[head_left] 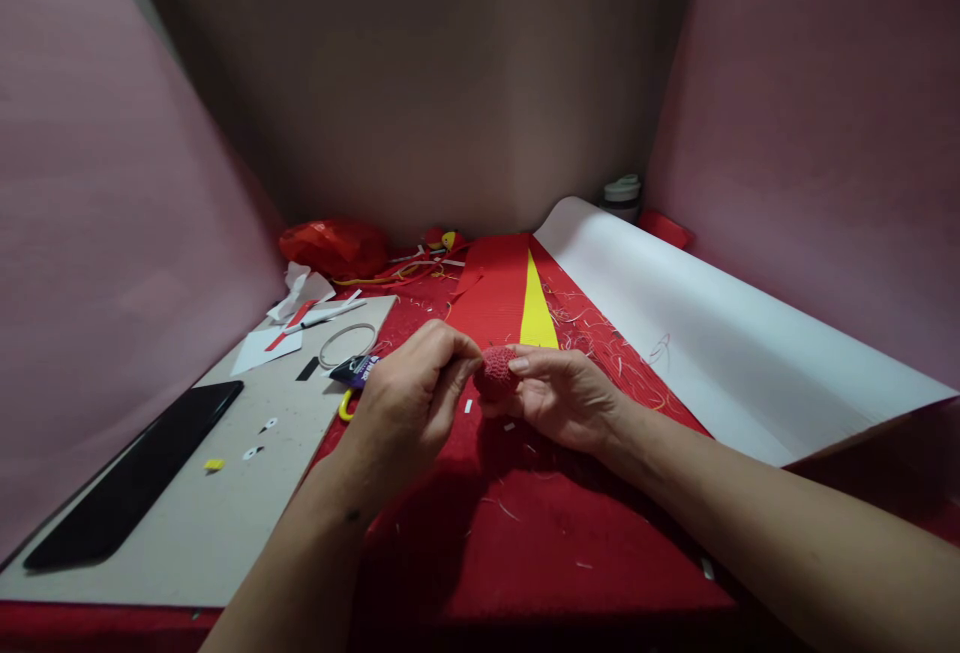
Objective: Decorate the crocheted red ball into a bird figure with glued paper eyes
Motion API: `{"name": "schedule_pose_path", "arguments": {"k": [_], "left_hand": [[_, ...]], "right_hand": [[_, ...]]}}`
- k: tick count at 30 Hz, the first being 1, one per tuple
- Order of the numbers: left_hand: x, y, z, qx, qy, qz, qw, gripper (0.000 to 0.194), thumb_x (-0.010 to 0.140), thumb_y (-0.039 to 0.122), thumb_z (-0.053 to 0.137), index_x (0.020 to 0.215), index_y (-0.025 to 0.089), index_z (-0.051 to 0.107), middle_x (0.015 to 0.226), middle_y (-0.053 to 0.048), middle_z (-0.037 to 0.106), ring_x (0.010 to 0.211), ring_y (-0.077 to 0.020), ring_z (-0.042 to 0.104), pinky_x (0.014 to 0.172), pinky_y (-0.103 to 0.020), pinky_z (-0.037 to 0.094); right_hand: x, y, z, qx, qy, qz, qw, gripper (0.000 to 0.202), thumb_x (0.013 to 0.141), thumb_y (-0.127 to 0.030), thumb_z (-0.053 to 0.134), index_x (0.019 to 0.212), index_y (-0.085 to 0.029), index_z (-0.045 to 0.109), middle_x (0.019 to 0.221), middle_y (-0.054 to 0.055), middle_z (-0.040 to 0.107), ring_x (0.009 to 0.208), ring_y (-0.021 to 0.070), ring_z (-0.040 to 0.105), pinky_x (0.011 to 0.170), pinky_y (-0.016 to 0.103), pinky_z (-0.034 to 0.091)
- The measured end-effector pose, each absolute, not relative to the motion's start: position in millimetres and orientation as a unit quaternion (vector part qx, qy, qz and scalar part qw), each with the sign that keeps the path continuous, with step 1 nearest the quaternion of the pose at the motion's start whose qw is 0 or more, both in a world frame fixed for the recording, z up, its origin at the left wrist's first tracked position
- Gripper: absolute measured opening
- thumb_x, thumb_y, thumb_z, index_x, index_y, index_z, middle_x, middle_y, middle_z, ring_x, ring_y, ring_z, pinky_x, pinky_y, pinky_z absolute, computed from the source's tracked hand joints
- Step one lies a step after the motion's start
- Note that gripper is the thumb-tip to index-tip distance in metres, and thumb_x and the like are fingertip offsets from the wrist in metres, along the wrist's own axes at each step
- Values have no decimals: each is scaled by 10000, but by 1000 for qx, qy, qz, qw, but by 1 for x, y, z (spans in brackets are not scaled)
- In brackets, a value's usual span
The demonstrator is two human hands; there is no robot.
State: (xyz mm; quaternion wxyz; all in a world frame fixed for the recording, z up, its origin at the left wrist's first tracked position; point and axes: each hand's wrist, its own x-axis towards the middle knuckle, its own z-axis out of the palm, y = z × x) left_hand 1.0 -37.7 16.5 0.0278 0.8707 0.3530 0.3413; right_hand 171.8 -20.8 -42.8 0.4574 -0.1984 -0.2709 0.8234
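Note:
My right hand (559, 393) holds a small round red ball with a ridged, coiled-looking surface (496, 373), the thumb on its front and the fingers curled beneath. On the other side, my left hand (420, 383) is closed in a pinch, its fingertips at the ball's left edge. Whatever lies between those fingertips is too small or hidden to make out. Both hands are above the red cloth (465, 543). Behind them lie a red corrugated sheet (491, 283) and a yellow strip (538, 308).
At left, a grey board (187, 533) bears a black phone-like slab (139, 473), a wire ring (346, 341), white paper (262, 351) and small paper eyes (253, 453). A dark tube (351, 371) lies by a yellow handle (346, 405). White curled paper (675, 323) runs along the right.

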Motion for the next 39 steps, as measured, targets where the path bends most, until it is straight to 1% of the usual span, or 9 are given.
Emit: {"name": "schedule_pose_path", "arguments": {"k": [8,13,20,25,33,39], "left_hand": [[1,-36,16,868,361,341,25,136,905,97,484,833,148,587,768,-16,585,692,-100,537,654,-223,423],[-2,-37,17,862,366,351,10,111,902,103,501,869,147,598,779,-12,589,694,-95,542,656,-222,419],[-2,-36,17,863,370,343,22,104,904,124,511,866,144,605,791,-16,598,708,-98,549,667,-226,422],[-2,-36,17,861,375,342,29,118,912,140,501,869,141,610,792,-21,604,711,-101,548,669,-233,423],[-2,-35,17,859,385,336,35,105,911,169,512,889,153,614,797,-19,609,708,-109,557,664,-240,427],[-2,-36,18,860,383,336,33,70,888,167,545,893,150,613,785,-15,606,693,-105,552,638,-229,427]], "right_hand": [[171,-23,-40,-215,-263,821,460,148,553,-108,704,696,-142,680,771,63,654,787,216,541,769,378,476],[172,-22,-40,-210,-250,823,465,166,541,-102,724,698,-135,685,781,72,658,818,224,544,763,378,491],[173,-22,-41,-202,-264,821,464,140,570,-113,702,709,-128,693,765,70,659,803,215,548,779,379,489],[173,-22,-41,-211,-269,816,465,121,558,-124,716,670,-146,678,753,68,654,805,224,541,784,388,486],[173,-22,-40,-211,-276,814,466,122,560,-131,705,679,-147,684,773,73,654,812,230,540,796,393,477],[172,-23,-40,-202,-285,816,460,161,582,-142,714,743,-131,720,814,79,675,857,230,558,826,374,469]]}}
